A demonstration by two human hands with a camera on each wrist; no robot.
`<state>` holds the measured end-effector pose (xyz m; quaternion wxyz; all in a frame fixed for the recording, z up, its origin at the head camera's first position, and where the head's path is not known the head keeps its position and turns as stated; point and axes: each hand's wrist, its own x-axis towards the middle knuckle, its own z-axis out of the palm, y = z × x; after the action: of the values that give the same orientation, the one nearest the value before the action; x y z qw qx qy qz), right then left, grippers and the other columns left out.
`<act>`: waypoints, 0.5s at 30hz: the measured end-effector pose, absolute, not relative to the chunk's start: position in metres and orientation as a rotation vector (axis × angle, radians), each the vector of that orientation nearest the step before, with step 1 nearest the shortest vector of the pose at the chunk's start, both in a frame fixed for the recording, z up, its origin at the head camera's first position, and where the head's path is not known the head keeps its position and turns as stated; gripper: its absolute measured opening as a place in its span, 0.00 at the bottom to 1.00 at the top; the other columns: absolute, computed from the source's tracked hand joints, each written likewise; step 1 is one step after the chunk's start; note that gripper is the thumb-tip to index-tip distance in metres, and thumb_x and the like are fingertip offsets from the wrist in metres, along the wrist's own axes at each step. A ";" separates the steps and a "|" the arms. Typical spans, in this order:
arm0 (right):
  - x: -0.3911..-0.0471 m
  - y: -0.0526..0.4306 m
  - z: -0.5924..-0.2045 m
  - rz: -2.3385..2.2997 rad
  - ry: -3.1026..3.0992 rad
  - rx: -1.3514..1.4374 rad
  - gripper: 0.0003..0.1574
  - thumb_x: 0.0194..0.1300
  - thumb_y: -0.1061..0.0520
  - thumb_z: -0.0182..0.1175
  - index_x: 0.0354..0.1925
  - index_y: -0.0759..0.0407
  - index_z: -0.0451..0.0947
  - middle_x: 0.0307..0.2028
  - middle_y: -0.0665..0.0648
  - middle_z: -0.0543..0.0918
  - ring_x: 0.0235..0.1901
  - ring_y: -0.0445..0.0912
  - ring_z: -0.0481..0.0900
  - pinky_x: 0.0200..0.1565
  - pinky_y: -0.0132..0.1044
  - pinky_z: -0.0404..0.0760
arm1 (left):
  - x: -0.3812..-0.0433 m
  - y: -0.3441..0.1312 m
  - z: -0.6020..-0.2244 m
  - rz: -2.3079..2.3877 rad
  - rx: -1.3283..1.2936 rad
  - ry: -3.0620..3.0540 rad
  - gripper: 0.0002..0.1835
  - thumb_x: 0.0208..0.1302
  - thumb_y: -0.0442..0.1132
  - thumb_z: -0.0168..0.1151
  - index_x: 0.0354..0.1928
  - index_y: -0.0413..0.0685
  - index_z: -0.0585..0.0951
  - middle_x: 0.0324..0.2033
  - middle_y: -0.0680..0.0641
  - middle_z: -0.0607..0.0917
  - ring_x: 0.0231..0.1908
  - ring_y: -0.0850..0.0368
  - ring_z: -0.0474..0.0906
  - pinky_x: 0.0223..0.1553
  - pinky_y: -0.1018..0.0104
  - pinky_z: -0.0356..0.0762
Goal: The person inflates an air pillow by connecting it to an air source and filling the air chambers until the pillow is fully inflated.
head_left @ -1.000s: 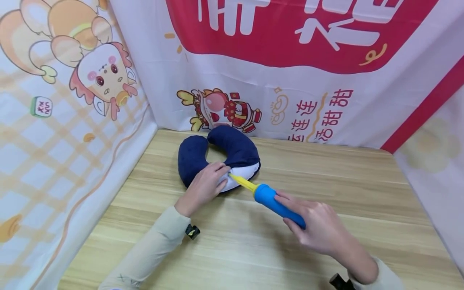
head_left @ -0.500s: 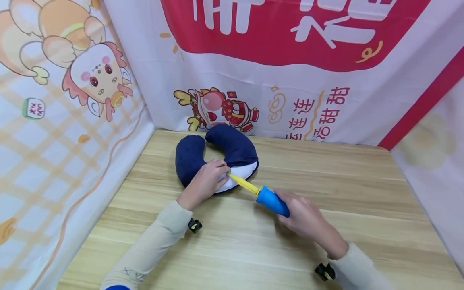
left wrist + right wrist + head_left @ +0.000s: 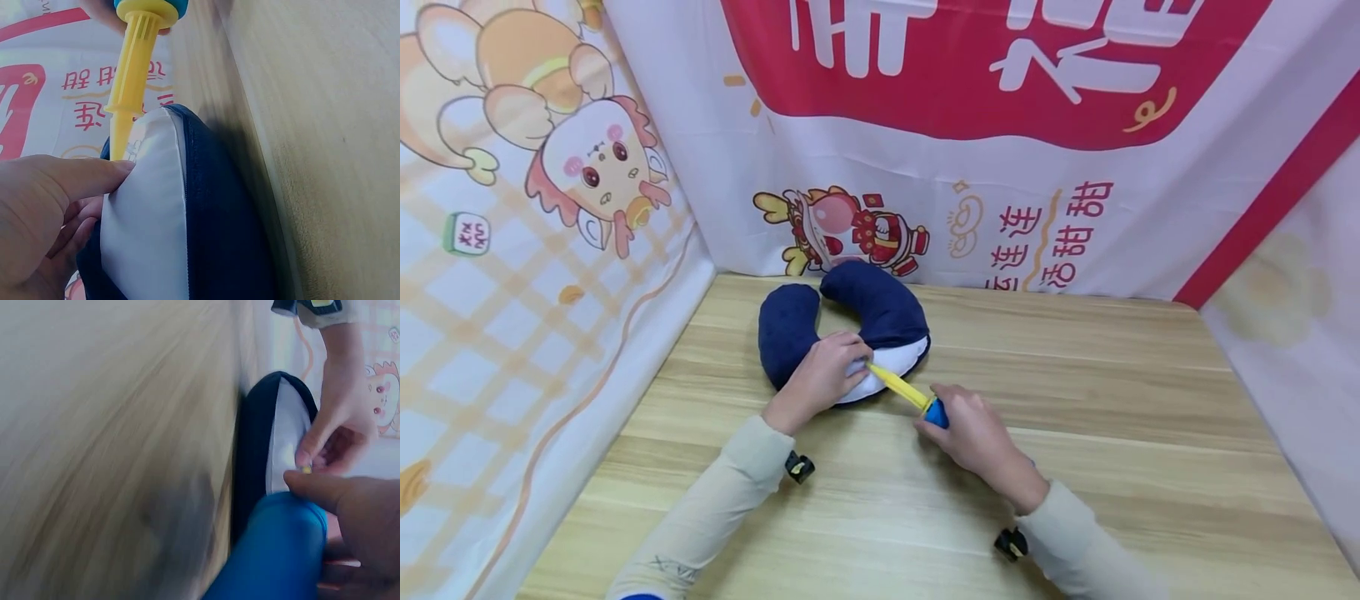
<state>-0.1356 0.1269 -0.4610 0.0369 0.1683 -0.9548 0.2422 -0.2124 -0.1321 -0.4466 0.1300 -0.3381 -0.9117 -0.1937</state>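
A dark blue U-shaped neck pillow [image 3: 887,308] lies at the back of the table, its cover parted over a white inflatable inner [image 3: 898,360]. My left hand [image 3: 820,375] pinches the inner where the pump's yellow nozzle [image 3: 132,69] meets it; the thumb covers the very tip. My right hand [image 3: 977,433] grips the hand pump by its blue barrel [image 3: 275,550], close behind the nozzle. In the head view, the hand hides most of that barrel. The pump slants from the pillow toward the front right.
The wood-grain table [image 3: 1120,383] is bounded by a printed cloth [image 3: 820,142] at the back and a checked cartoon cloth [image 3: 542,333] at the left. Another white cloth [image 3: 1292,367] hangs on the right. The pillow nearly touches the back cloth.
My right hand has moved forward and left toward the pillow, and much less of the blue barrel shows. My left hand keeps its pinch beside the nozzle tip. The camera view has shifted slightly.
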 end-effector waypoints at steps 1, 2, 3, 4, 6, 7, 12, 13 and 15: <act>-0.137 0.123 -0.462 0.757 -2.925 0.509 0.33 0.62 0.47 0.78 0.58 0.65 0.83 0.44 0.60 0.89 0.36 0.45 0.82 0.37 0.42 0.86 | -0.213 -0.133 -0.447 -0.562 -0.978 -2.652 0.11 0.62 0.36 0.78 0.46 0.43 0.90 0.44 0.47 0.89 0.47 0.51 0.85 0.52 0.55 0.86; -0.138 0.120 -0.463 0.768 -2.917 0.505 0.30 0.62 0.47 0.78 0.55 0.65 0.84 0.42 0.59 0.88 0.33 0.44 0.80 0.35 0.40 0.84 | -0.213 -0.134 -0.448 -0.564 -0.972 -2.654 0.11 0.62 0.36 0.78 0.46 0.43 0.90 0.44 0.47 0.89 0.47 0.51 0.85 0.52 0.55 0.86; -0.139 0.118 -0.464 0.778 -2.907 0.504 0.28 0.62 0.48 0.78 0.52 0.64 0.85 0.39 0.58 0.87 0.31 0.44 0.79 0.32 0.38 0.82 | -0.213 -0.134 -0.448 -0.569 -0.967 -2.651 0.11 0.62 0.36 0.78 0.46 0.43 0.90 0.44 0.47 0.89 0.47 0.51 0.85 0.52 0.55 0.86; -0.139 0.117 -0.464 0.779 -2.897 0.506 0.25 0.61 0.49 0.79 0.49 0.63 0.85 0.37 0.56 0.87 0.30 0.43 0.78 0.30 0.36 0.80 | -0.213 -0.135 -0.449 -0.576 -0.961 -2.653 0.11 0.62 0.36 0.78 0.46 0.44 0.90 0.44 0.47 0.89 0.47 0.51 0.84 0.52 0.55 0.86; -0.139 0.118 -0.465 0.781 -2.878 0.520 0.20 0.60 0.51 0.79 0.44 0.62 0.85 0.32 0.54 0.83 0.27 0.42 0.75 0.27 0.32 0.74 | -0.212 -0.136 -0.450 -0.583 -0.962 -2.650 0.12 0.63 0.36 0.78 0.47 0.44 0.90 0.44 0.47 0.89 0.48 0.50 0.84 0.52 0.55 0.86; -0.138 0.119 -0.465 0.784 -2.867 0.532 0.19 0.60 0.51 0.80 0.42 0.61 0.85 0.30 0.53 0.82 0.26 0.41 0.74 0.25 0.30 0.72 | -0.212 -0.136 -0.451 -0.590 -0.963 -2.649 0.12 0.63 0.36 0.78 0.47 0.43 0.90 0.44 0.47 0.89 0.48 0.50 0.84 0.52 0.55 0.86; -0.138 0.129 -0.453 0.739 -2.845 0.621 0.19 0.59 0.53 0.79 0.43 0.64 0.86 0.27 0.53 0.82 0.21 0.39 0.72 0.20 0.26 0.68 | -0.209 -0.136 -0.453 -0.562 -1.000 -2.628 0.10 0.65 0.37 0.76 0.47 0.44 0.91 0.45 0.47 0.88 0.47 0.51 0.84 0.52 0.56 0.86; -0.139 0.131 -0.449 0.725 -2.848 0.637 0.21 0.60 0.54 0.79 0.45 0.65 0.86 0.28 0.55 0.83 0.21 0.38 0.72 0.20 0.25 0.70 | -0.208 -0.135 -0.453 -0.546 -1.009 -2.620 0.10 0.65 0.36 0.76 0.47 0.44 0.91 0.45 0.47 0.88 0.46 0.51 0.84 0.52 0.56 0.86; -0.140 0.136 -0.440 0.706 -2.873 0.663 0.23 0.60 0.54 0.78 0.49 0.66 0.86 0.31 0.56 0.85 0.21 0.37 0.73 0.21 0.23 0.72 | -0.207 -0.133 -0.454 -0.497 -1.035 -2.599 0.10 0.66 0.36 0.75 0.47 0.44 0.91 0.44 0.47 0.88 0.45 0.52 0.83 0.51 0.58 0.86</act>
<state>-0.1403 0.1356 -0.4399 0.0548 0.2185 -0.9462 0.2324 -0.2073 -0.1329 -0.4540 0.1494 -0.3602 -0.9045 -0.1729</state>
